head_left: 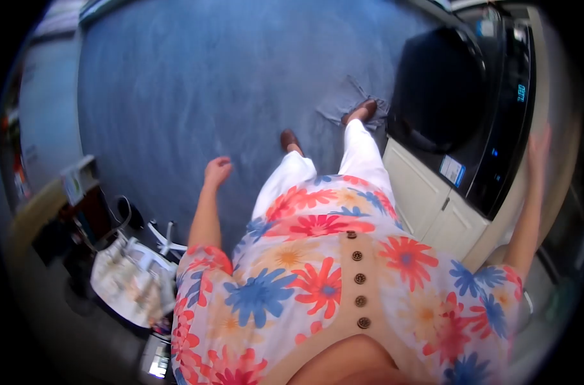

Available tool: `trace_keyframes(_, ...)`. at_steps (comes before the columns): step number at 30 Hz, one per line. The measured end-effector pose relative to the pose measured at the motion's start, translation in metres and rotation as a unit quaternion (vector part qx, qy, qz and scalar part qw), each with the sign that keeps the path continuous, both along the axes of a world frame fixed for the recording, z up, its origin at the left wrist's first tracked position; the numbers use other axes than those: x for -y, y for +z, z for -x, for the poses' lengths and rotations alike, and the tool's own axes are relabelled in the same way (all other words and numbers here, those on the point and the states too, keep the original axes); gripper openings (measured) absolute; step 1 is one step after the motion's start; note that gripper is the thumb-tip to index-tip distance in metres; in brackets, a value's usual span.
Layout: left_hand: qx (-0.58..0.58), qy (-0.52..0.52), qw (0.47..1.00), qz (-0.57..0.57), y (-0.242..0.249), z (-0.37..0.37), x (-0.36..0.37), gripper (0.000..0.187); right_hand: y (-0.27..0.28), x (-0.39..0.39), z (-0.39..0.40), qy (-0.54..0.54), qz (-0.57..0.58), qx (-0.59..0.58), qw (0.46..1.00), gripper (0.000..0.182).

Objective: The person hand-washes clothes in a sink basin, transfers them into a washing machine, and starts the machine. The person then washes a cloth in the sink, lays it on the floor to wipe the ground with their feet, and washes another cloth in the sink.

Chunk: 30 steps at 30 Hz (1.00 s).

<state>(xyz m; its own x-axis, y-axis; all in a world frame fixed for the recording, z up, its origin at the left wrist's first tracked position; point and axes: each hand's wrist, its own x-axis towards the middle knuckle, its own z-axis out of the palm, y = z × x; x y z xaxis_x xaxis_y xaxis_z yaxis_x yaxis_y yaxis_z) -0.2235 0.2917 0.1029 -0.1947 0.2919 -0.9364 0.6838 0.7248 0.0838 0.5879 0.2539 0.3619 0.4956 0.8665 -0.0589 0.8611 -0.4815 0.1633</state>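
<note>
My left hand hangs in the air over the blue-grey floor, its fingers curled in and nothing showing in them. Out to the right, my right hand lies with fingers stretched along the pale countertop. Just below that hand is a black front-loading machine with a large round dark door and a lit display. A crumpled grey cloth lies on the floor by my right shoe, which overlaps it.
Pale cabinet doors stand right of my legs, beside the machine, which bears a blue-and-white label. At lower left is a chair with light fabric on it. A pale door or panel borders the floor at the far left.
</note>
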Motion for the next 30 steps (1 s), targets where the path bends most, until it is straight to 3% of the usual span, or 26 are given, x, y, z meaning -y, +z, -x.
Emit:
trace_keyframes(3, -0.092, 0.069, 0.992, 0.059, 0.020, 0.026, 0.046, 0.032, -0.024, 0.021, -0.090, 0.040, 0.016, -0.012, 0.999, 0.061)
trace_keyframes(9, -0.088, 0.078, 0.993, 0.019, 0.020, 0.030, 0.094, 0.032, -0.065, 0.069, -0.169, 0.028, 0.021, -0.016, 0.999, 0.066)
trace_keyframes(18, -0.052, 0.077, 0.994, -0.049, 0.006, 0.025, 0.085, 0.031, -0.094, 0.093, -0.170, -0.071, 0.025, 0.014, 0.997, 0.069)
trace_keyframes(24, -0.060, 0.042, 0.997, -0.026, -0.008, 0.038, 0.079, 0.031, -0.088, 0.095, -0.152, -0.102, 0.051, 0.031, 0.993, 0.071)
trace_keyframes(30, -0.043, 0.046, 0.995, -0.072, -0.003, 0.010, 0.055, 0.030, -0.096, 0.101, -0.142, -0.111, 0.021, 0.022, 0.993, 0.066)
